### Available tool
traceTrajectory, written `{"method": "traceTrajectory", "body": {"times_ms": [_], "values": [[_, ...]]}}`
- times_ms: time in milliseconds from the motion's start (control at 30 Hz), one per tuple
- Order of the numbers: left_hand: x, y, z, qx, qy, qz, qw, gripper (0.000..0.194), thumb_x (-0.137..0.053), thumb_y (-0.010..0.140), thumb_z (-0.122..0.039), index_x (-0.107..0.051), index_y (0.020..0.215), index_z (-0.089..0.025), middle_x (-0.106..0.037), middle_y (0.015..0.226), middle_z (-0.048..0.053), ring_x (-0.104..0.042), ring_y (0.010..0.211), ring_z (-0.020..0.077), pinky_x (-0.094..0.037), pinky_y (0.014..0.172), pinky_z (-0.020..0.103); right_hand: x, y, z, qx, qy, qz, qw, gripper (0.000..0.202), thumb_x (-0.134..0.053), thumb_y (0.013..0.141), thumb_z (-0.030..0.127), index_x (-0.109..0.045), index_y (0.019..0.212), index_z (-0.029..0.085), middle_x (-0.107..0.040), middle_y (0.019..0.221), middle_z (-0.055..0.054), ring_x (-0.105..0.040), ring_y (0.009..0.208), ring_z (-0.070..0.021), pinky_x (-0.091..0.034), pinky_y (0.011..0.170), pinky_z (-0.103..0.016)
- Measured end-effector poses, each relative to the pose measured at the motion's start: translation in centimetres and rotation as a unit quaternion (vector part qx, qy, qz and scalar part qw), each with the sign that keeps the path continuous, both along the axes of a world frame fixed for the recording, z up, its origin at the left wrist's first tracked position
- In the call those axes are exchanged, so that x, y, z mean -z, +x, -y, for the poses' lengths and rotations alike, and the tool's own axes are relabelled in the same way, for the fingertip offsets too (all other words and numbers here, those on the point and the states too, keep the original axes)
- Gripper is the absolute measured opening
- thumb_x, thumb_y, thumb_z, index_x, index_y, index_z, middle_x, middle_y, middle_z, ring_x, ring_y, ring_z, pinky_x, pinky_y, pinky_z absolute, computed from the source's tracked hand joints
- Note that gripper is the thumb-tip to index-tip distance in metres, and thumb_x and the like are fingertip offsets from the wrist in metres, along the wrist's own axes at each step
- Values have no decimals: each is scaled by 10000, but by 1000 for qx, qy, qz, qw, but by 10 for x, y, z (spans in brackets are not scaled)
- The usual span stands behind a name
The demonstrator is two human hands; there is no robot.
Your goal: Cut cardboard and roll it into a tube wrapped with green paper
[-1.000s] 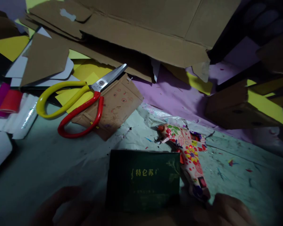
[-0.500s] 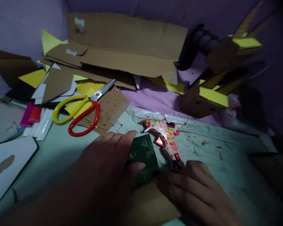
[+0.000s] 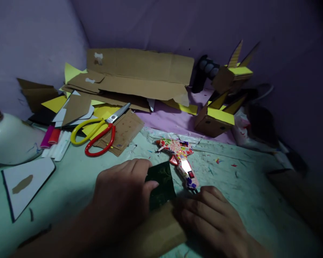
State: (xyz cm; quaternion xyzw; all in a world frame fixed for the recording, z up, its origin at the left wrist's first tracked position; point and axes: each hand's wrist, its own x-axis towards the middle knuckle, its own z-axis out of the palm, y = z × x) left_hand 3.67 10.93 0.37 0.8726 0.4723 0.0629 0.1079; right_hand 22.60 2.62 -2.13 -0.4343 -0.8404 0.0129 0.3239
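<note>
My left hand [image 3: 121,195] lies palm down on a dark green printed card [image 3: 161,184], covering most of it. My right hand [image 3: 210,215] rests flat beside it, fingers on the brown cardboard piece [image 3: 158,231] that lies under the card's near edge. A flower-patterned glue gun [image 3: 180,159] lies on the table just beyond my right fingers, nozzle pointing left. Both hands press down with fingers together rather than gripping.
Scissors [image 3: 97,130] with yellow and red handles lie at the left on a brown card scrap. Cardboard sheets [image 3: 140,75] and yellow paper pile up at the back. A cardboard-and-yellow model [image 3: 220,104] stands at the right. A white lamp base [image 3: 10,138] sits far left.
The view has pulled back and up. My left hand moved onto the green card, which was fully visible before; my right hand came forward onto the cardboard beside the glue gun.
</note>
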Motion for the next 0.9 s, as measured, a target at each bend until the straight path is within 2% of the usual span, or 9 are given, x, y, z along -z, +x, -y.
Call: {"method": "traceTrajectory", "body": {"times_ms": [100,267,367,433,567,633,767,833,900], "values": [[3,-1,0,16,-2,19,1000,71,-460,822,-232,-527,839,-247,-660,725,6,-627,651,239,-363,533,324,-5,-1,-1,-6,-51,23,998,363,-318,993,105,-650,849,139,-721,775,-21,-575,637,-137,-416,637,-302],[3,-2,-1,35,4,20,999,59,-470,819,-211,-522,826,-238,-644,711,3,-610,631,213,-345,513,304,-5,-1,-3,12,3,9,1000,361,-329,977,114,-664,888,215,-702,658,10,-579,560,-144,-455,613,-290],[1,-2,-2,47,-6,5,999,68,-474,822,-191,-533,822,-226,-639,717,5,-607,642,199,-350,519,291,-9,1,-5,8,-46,54,997,309,-393,942,108,-670,932,245,-718,700,13,-601,595,-154,-478,632,-294],[2,-1,-2,49,0,12,999,55,-488,812,-206,-538,803,-227,-633,701,1,-601,631,192,-344,508,286,-10,1,-8,-7,-70,67,995,303,-387,948,110,-667,913,219,-724,735,-4,-602,613,-152,-473,642,-295],[7,3,-5,51,10,21,998,53,-500,797,-213,-548,780,-227,-624,666,1,-593,596,196,-373,497,297,0,2,-12,-35,-24,12,999,322,-361,972,104,-637,815,155,-683,683,-10,-531,569,-132,-399,598,-293],[7,0,-8,53,13,31,998,110,-520,796,-218,-570,895,-214,-661,789,29,-621,692,215,-446,567,318,5,4,-12,-42,-44,12,998,303,-362,968,95,-641,864,143,-690,726,-21,-534,604,-144,-388,622,-309],[-3,-28,-9,22,85,122,989,366,-491,831,-195,-470,1193,-240,-549,1245,69,-542,1099,238,-456,890,377,8,7,-10,-49,-87,47,994,250,-396,946,72,-634,978,141,-710,824,-39,-559,676,-171,-393,678,-336],[-8,-50,-1,-5,94,158,983,299,-443,852,-153,-504,1108,-296,-583,1154,11,-571,1019,179,-477,802,288,10,8,-8,-32,-71,43,996,263,-377,959,90,-631,954,159,-699,778,-31,-565,696,-185,-384,698,-348],[-7,-70,12,35,59,190,979,288,-407,829,-86,-531,966,-308,-643,910,-34,-606,823,145,-469,719,263,12,8,-7,-23,-62,41,997,310,-318,990,143,-625,968,180,-695,778,-34,-573,739,-202,-376,735,-362]]}}
